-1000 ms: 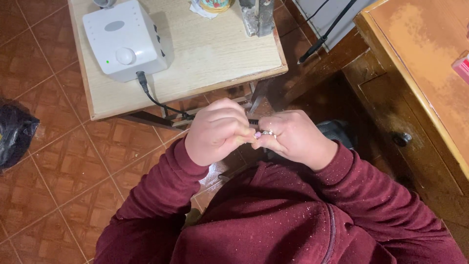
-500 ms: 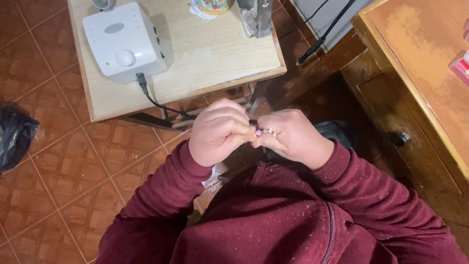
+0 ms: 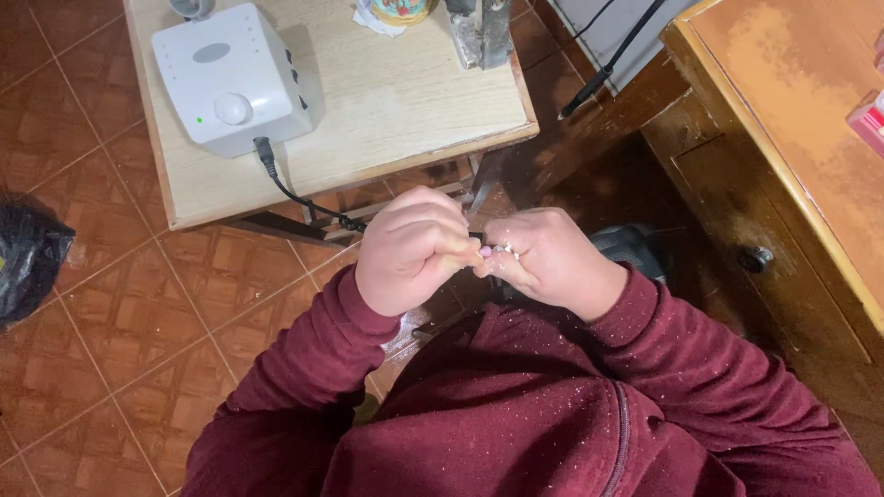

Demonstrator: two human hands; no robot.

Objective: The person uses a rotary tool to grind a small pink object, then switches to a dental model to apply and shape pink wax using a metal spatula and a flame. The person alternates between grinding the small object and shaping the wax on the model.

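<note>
My left hand [image 3: 412,248] and my right hand [image 3: 552,260] meet in front of my chest, fingertips touching. Between them sits a small silvery ring [image 3: 502,248], pinched by the fingers of my right hand. My left hand is curled into a fist around a thin dark tool whose black cable [image 3: 299,193] runs up to a white box-shaped machine [image 3: 230,78] on the small table. The tool's tip is hidden between the fingers. Both arms wear dark red sleeves speckled with pale dust.
A small light wooden table [image 3: 414,110] stands ahead, with a metal block [image 3: 479,32] at its far edge. A brown wooden desk [image 3: 792,138] with a drawer knob [image 3: 755,260] is on the right. A black bag [image 3: 28,262] lies on the tiled floor at left.
Both hands have stayed together, shifting only slightly; the ring has turned a little between the fingers.
</note>
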